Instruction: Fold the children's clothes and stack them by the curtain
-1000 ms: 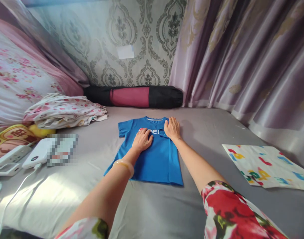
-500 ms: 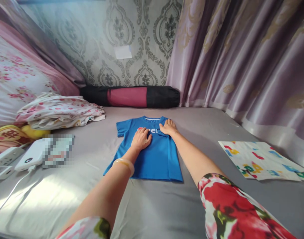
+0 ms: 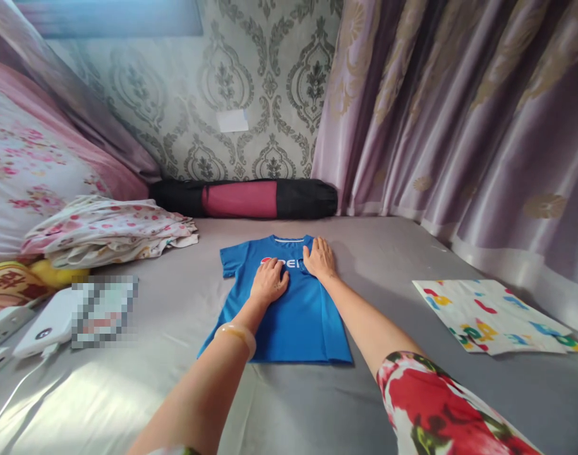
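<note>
Grey surface [image 3: 388, 272] separated the blue T-shirt [image 3: 298, 322] from the far-edge roll [image 3: 241, 200]. Print up, one side folded inward; left hand [image 3: 270, 281] and right hand [image 3: 321, 258] lay open atop.

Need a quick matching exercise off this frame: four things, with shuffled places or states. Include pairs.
Things:
1. left hand
2. blue shirt
3. long roll
4. right hand

Places or states:
A. black and dark pink, lying along the foot of the wall
B. flat at one shoulder of the shirt
C. on the shirt's chest, bangle on the wrist
D. laid out on the grey sheet, under both hands

Pairs: 1-C, 2-D, 3-A, 4-B
</note>
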A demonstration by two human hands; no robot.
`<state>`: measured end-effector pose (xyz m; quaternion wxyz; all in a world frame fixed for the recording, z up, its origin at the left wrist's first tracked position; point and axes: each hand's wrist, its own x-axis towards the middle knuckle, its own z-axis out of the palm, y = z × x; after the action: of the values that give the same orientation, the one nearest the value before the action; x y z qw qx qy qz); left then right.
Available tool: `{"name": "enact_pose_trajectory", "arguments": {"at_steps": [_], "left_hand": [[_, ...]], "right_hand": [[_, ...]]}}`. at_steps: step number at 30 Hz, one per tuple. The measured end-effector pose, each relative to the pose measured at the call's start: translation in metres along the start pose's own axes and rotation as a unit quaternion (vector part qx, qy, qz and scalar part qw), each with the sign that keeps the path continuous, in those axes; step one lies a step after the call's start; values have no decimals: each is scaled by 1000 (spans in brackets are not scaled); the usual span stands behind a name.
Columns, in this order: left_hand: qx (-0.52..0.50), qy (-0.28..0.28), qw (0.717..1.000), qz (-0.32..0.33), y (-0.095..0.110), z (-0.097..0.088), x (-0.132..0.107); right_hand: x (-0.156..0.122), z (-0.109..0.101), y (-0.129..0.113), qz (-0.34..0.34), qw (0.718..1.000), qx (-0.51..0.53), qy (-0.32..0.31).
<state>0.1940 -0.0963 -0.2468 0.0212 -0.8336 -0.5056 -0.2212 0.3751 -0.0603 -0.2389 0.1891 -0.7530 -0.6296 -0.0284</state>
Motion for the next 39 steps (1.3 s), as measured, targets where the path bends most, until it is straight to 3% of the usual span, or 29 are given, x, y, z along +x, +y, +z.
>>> {"name": "enact_pose_trajectory", "arguments": {"at_steps": [8,11,18,39], "left_hand": [[6,1,1000,1,0,-1,-1],[7,-4,1000,-2,0,-1,0],[4,-9,1000,-3,-1,-2,0],[4,-13,1000,-5,0,-2,0]], "right_hand": [[13,-5,1,19,989,-6,-149],[14,-8,2,23,984,3,-174],[4,-5,0,10,994,-11,-107],[4,0,2,6,996,-15,-91]]}}
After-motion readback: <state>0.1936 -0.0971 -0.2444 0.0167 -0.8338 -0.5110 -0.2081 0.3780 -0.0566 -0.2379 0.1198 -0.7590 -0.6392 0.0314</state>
